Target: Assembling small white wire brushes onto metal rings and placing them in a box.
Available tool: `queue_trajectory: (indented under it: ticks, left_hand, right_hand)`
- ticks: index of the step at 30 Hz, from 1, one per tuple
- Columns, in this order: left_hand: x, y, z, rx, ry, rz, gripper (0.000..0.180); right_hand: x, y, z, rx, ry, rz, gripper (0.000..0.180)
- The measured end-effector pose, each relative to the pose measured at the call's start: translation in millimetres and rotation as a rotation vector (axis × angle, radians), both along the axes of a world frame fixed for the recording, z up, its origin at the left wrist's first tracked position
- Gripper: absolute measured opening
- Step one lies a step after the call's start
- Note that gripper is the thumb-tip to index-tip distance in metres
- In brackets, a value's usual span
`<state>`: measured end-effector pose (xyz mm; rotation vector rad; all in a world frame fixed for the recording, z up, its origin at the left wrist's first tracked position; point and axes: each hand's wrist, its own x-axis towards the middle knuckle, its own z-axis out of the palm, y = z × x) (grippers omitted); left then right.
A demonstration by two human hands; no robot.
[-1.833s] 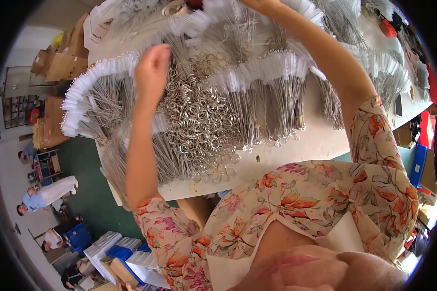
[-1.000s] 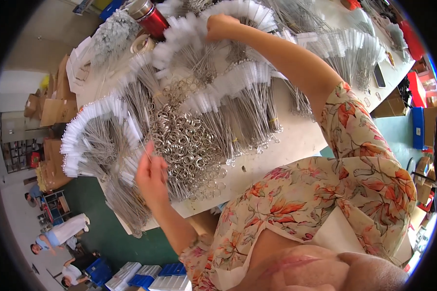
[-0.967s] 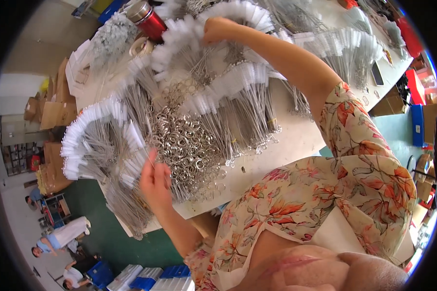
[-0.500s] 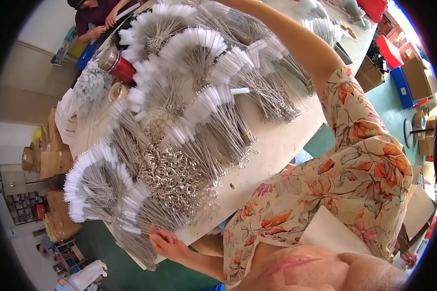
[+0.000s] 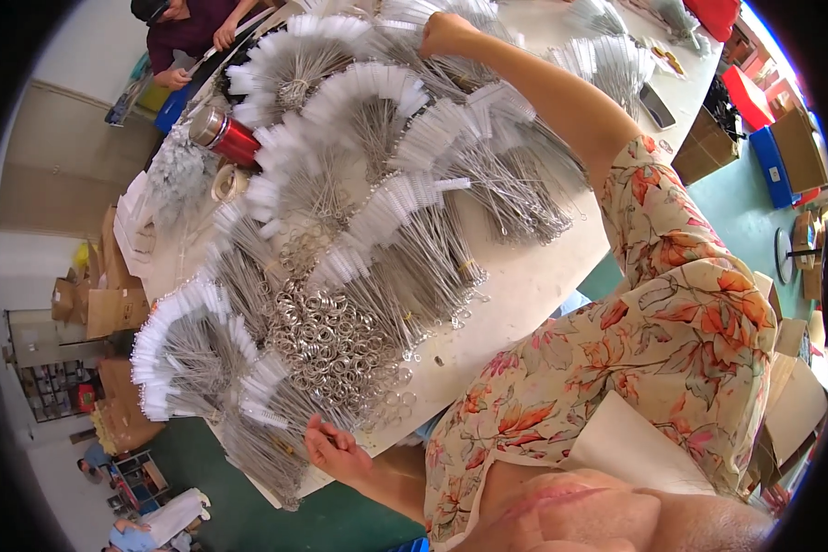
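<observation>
Bundles of straw-cleaning brushes with white bristles and thin wire stems cover the table, among them a fanned brush bundle (image 5: 405,207) in the middle. A heap of metal rings (image 5: 327,340) lies at the near left. My left hand (image 5: 338,451) is at the table's near left edge, fingers curled in beside the stems of a brush bundle (image 5: 267,451); whatever they pinch is too small to make out. Over the brushes at the far side, my right hand (image 5: 446,35) is closed; its fingertips and anything in them are hidden.
A red flask (image 5: 225,138) lies tilted next to a tape roll (image 5: 229,182). Another person (image 5: 189,37) works at the far left. At the far right are a dark phone-like slab (image 5: 656,106), a blue bin (image 5: 771,167) and cardboard boxes (image 5: 706,147).
My right hand has come into view at the far side as the arm drew back. My left hand has shifted slightly to the right. The whole view has tilted a little.
</observation>
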<state>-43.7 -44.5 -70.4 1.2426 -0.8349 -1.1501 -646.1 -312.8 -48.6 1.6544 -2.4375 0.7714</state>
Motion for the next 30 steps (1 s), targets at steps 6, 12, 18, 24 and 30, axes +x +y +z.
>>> queue_trajectory:
  ticks: [6, 12, 18, 24, 30]
  left_hand:
    - [-7, -3, 1, 0.031, 0.013, 0.05, 0.03]
    - [-6, 4, 9, 0.088, -0.077, 0.096, 0.029]
    - [-2, 13, 2, 0.14, -0.073, 0.163, 0.027]
    - [-3, 13, 1, 0.109, -0.077, 0.149, 0.026]
    - [-12, 2, -12, -0.087, 0.02, 0.183, 0.027]
  right_hand:
    - [-94, -22, 32, -0.278, 0.437, -0.009, 0.025]
    - [-154, -2, 24, -0.022, 0.489, 0.078, 0.032]
    - [-110, 16, -7, 0.164, -0.111, -0.345, 0.06]
    - [-106, -14, -12, 0.1, -0.133, -0.268, 0.049]
    - [-40, 15, 103, -0.463, -0.272, -0.222, 0.027]
